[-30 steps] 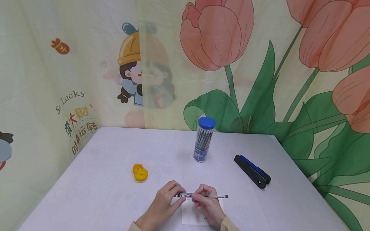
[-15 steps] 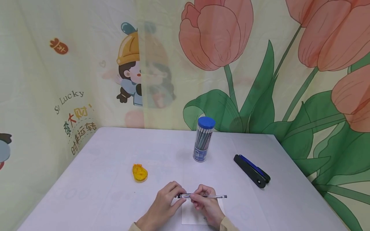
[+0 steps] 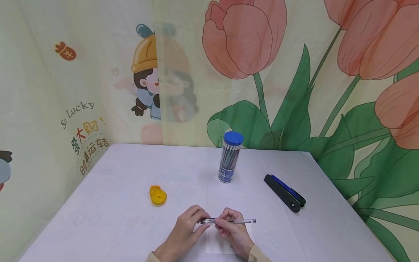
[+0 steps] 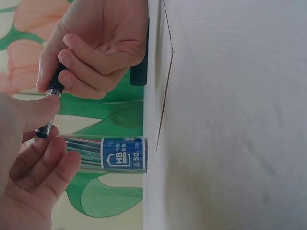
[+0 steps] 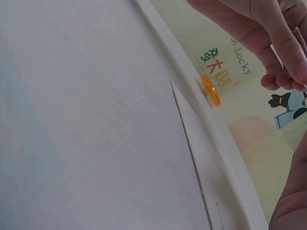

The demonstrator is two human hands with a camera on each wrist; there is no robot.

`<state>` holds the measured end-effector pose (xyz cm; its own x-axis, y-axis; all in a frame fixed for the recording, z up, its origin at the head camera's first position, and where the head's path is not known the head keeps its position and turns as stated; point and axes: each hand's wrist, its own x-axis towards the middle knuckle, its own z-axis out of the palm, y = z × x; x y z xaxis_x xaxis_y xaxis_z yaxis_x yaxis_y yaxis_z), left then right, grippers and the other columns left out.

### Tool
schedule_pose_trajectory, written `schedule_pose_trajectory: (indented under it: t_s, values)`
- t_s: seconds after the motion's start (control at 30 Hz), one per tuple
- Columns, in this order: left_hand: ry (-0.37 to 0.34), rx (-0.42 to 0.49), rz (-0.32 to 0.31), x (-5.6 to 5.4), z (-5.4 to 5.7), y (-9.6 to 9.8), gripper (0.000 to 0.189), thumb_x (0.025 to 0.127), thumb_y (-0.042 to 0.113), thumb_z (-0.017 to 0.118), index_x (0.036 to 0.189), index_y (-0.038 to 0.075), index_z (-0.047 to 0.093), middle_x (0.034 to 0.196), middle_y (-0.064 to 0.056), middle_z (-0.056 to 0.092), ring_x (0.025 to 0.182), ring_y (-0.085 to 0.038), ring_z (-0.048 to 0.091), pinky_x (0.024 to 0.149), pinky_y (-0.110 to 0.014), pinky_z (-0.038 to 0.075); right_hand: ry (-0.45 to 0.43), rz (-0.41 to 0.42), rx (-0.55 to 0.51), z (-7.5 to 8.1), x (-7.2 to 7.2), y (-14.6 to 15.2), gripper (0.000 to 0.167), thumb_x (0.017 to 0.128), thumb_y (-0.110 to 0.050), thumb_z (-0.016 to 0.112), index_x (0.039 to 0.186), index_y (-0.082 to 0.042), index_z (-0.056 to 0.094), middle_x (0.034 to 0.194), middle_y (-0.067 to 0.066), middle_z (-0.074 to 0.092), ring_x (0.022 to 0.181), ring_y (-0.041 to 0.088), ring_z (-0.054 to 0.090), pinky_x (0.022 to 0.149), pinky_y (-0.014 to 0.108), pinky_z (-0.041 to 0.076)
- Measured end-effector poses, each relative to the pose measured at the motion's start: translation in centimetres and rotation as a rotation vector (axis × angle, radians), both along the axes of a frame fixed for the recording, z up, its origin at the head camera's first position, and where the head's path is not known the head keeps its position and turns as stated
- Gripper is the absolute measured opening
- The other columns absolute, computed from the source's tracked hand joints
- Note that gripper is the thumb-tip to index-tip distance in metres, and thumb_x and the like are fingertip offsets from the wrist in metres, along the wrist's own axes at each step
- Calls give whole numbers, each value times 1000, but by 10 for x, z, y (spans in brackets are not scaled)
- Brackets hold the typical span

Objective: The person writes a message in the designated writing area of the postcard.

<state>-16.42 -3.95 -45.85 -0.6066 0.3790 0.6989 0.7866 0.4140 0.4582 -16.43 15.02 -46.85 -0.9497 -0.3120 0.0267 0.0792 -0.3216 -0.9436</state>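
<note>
A clear-barrelled pen with a black cap lies level across both hands, held above a small white sheet of paper. My left hand pinches the capped end between thumb and fingers. Curled fingers of my right hand grip the barrel, and its clear end sticks out to the right. The left wrist view shows the pen bridging the two hands, with the left thumb over the cap. Dark marks show on the paper beside the right hand. In the right wrist view the pen is mostly hidden by fingers.
Beyond the hands stands a clear tub of pencils with a blue lid. A black stapler with a blue strip lies to the right. An orange-yellow correction tape dispenser lies to the left. A printed curtain hangs behind the white table.
</note>
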Motion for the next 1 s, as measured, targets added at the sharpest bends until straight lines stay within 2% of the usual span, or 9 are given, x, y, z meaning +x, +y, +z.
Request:
schedule_pose_trajectory:
  t_s: [0.37, 0.53, 0.73, 0.83, 1.0]
  values:
    - [19, 21, 39, 0, 1, -1, 24, 73, 3, 81, 89, 12, 66, 90, 11, 55, 78, -3, 53, 68, -16, 51, 18, -8, 18, 3, 0, 0, 16, 89, -4, 61, 82, -18, 62, 74, -8, 66, 58, 1, 55, 52, 11, 47]
    - [37, 37, 38, -1, 1, -1, 24, 72, 1, 81, 88, 11, 66, 90, 9, 56, 77, -3, 54, 69, -15, 52, 10, -13, 17, 4, 0, 0, 15, 90, -4, 60, 83, -18, 63, 75, -7, 66, 59, 3, 55, 53, 12, 47]
    - [58, 51, 51, -2, 1, -2, 25, 71, 0, 82, 88, 10, 66, 89, 8, 56, 75, -2, 52, 68, -11, 49, -39, -64, 16, 6, 0, 2, 12, 88, -7, 63, 83, -17, 64, 77, -6, 68, 63, 3, 57, 55, 13, 48]
    - [65, 56, 57, -2, 2, -3, 26, 70, -1, 81, 88, 10, 66, 89, 7, 56, 75, -3, 52, 69, -11, 48, -59, -96, -3, 6, -1, 3, 7, 86, -6, 65, 84, -13, 64, 77, -3, 68, 64, 6, 57, 55, 15, 47]
    - [43, 55, 81, -2, 3, -3, 26, 71, -2, 81, 88, 10, 66, 90, 8, 56, 77, -3, 53, 70, -12, 50, -52, -120, -8, 6, -2, 5, 8, 86, -5, 65, 85, -13, 66, 77, -4, 68, 65, 7, 57, 56, 16, 46]
